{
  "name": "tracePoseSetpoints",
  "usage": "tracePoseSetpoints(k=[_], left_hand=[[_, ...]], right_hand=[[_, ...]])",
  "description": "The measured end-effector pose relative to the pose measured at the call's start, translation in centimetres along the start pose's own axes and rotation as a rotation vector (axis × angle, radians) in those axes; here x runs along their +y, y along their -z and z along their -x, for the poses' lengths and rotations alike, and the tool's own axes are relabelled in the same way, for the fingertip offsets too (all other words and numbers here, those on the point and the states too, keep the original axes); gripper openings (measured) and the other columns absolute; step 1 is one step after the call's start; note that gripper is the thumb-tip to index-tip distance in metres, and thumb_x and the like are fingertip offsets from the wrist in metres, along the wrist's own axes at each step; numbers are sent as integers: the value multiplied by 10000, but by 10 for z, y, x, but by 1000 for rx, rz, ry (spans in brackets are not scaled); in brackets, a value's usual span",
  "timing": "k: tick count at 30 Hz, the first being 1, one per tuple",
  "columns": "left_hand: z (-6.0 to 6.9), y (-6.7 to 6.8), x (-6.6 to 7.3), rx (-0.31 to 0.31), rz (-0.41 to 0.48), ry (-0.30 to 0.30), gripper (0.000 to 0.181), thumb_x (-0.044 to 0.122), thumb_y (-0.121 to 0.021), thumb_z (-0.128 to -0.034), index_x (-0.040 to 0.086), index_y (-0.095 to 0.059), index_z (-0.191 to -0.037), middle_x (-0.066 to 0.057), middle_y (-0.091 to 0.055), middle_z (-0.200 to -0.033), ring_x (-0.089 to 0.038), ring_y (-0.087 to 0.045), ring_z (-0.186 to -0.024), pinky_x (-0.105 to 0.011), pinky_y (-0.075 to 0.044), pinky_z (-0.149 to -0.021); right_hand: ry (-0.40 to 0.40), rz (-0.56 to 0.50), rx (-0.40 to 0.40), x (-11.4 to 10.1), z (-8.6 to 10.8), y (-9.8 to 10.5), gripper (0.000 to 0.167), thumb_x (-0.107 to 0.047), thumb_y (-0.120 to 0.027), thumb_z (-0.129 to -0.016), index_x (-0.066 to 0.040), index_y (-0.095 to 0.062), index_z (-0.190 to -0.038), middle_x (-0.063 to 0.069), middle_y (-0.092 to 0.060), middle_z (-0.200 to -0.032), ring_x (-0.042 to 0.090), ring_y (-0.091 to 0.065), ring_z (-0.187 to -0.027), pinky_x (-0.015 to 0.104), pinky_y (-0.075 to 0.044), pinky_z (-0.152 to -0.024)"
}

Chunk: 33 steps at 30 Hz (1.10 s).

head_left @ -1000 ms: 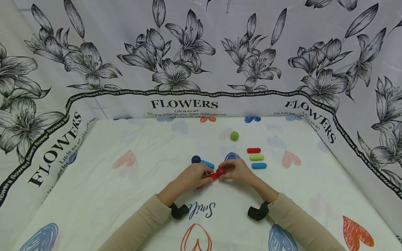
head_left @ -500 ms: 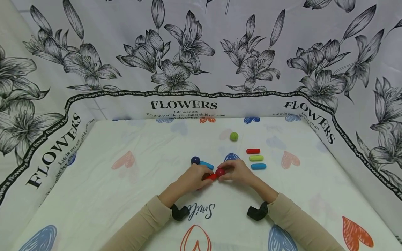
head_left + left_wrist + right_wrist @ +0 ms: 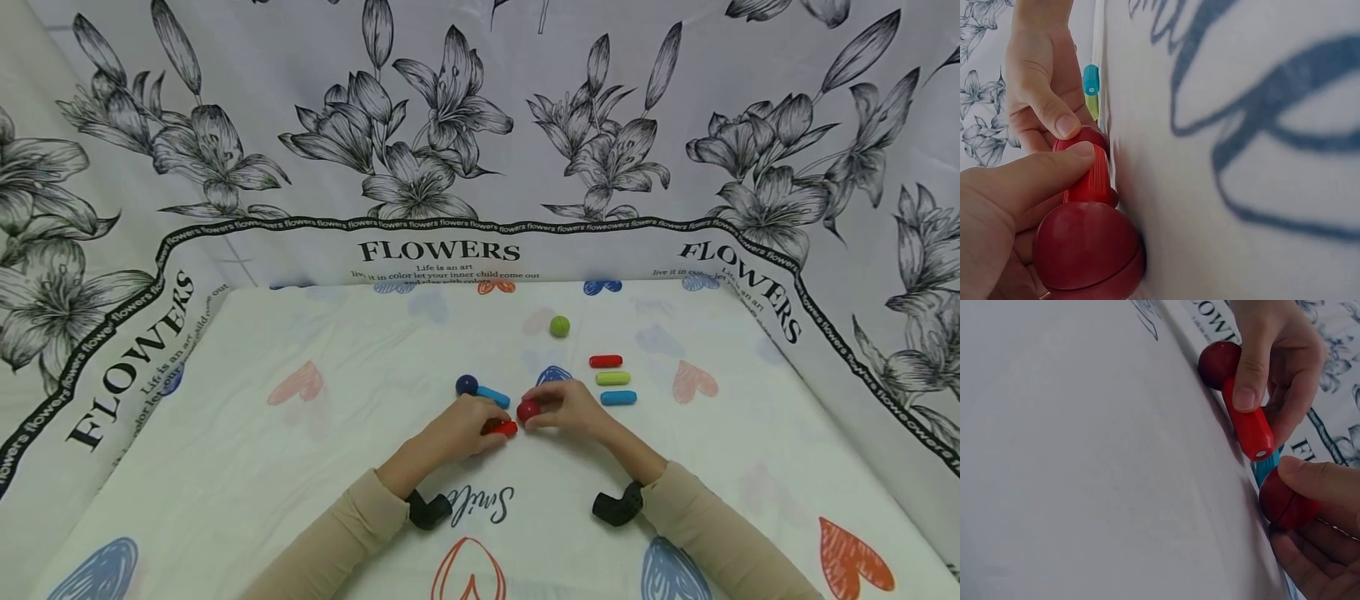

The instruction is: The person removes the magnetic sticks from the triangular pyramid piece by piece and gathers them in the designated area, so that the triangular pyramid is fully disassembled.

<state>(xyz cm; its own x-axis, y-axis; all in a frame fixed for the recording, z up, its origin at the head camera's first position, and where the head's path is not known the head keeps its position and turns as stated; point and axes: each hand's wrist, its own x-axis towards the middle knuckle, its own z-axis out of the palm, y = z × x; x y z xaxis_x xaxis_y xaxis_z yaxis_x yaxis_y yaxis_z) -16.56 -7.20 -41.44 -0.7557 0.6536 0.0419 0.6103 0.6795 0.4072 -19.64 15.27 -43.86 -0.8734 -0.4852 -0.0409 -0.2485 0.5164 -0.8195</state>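
My left hand (image 3: 453, 429) pinches a red rod (image 3: 1249, 422) between thumb and fingers. A red ball (image 3: 1088, 250) sits on the rod's near end, and the other end shows a small silvery spot. In the head view that ball is hidden behind the left hand. With thumb and fingertips my right hand (image 3: 573, 408) holds a second red ball (image 3: 528, 411), which has a seam line. A narrow gap separates it from the rod's free end in the head view. Just beyond the left hand lies a blue rod (image 3: 492, 397) with a dark blue ball (image 3: 467, 384) at its end.
To the right of the hands lie a red rod (image 3: 606, 361), a yellow-green rod (image 3: 612, 378) and a blue rod (image 3: 618, 397), side by side. Farther back is a green ball (image 3: 559, 326). A white patterned cloth (image 3: 360, 350) covers the table, with a floral curtain (image 3: 442, 108) behind.
The red rod's free end was against or very near the right hand's red ball; now the two are slightly apart. Both hands keep their grips, and the other pieces stay put.
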Motion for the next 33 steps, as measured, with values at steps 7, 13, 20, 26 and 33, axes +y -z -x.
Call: tracePoseSetpoints(k=[7, 13, 20, 26, 33], left_hand=[[0, 2, 2, -11, -24, -2, 282, 225, -706, -875, 60, -718, -1103, -58, -741, -1013, -113, -606, -824, -218, -538, -781], [4, 7, 2, -17, 32, 23, 271, 203, -709, -872, 72, -710, -1109, -41, -719, -989, -117, -586, -823, -213, -529, -775], [13, 9, -3, 29, 46, 33, 272, 217, -715, -866, 86, -704, -1104, -25, -697, -977, -115, -586, -843, -199, -534, -762], [21, 12, -4, 59, 104, 90, 251, 201, -727, -854, 93, -708, -1080, -16, -674, -906, -129, -561, -810, -174, -491, -701], [29, 11, -11, 122, 261, 180, 185, 159, -735, -841, 70, -714, -1002, -25, -666, -873, -132, -568, -790, -156, -482, -678]], right_hand=[[-6, -21, 6, -2, 2, -1, 412, -171, -806, -767, -30, -688, -1135, 179, -712, -1112, 250, -698, -976, 264, -579, -839], [-19, -9, 54, -3, 1, 1, 412, -176, -802, -772, -36, -688, -1142, 167, -710, -1111, 237, -677, -984, 304, -578, -857], [-18, 13, 106, -3, -2, 11, 373, -134, -748, -827, -14, -669, -1171, 193, -687, -1137, 257, -662, -989, 356, -578, -871], [-60, -16, 164, 0, -5, 23, 397, -172, -766, -817, -34, -669, -1176, 180, -688, -1159, 255, -672, -1004, 301, -581, -855], [-104, -32, 215, 6, -10, 40, 432, -162, -749, -833, -5, -637, -1219, 214, -674, -1178, 288, -682, -1021, 290, -579, -862]])
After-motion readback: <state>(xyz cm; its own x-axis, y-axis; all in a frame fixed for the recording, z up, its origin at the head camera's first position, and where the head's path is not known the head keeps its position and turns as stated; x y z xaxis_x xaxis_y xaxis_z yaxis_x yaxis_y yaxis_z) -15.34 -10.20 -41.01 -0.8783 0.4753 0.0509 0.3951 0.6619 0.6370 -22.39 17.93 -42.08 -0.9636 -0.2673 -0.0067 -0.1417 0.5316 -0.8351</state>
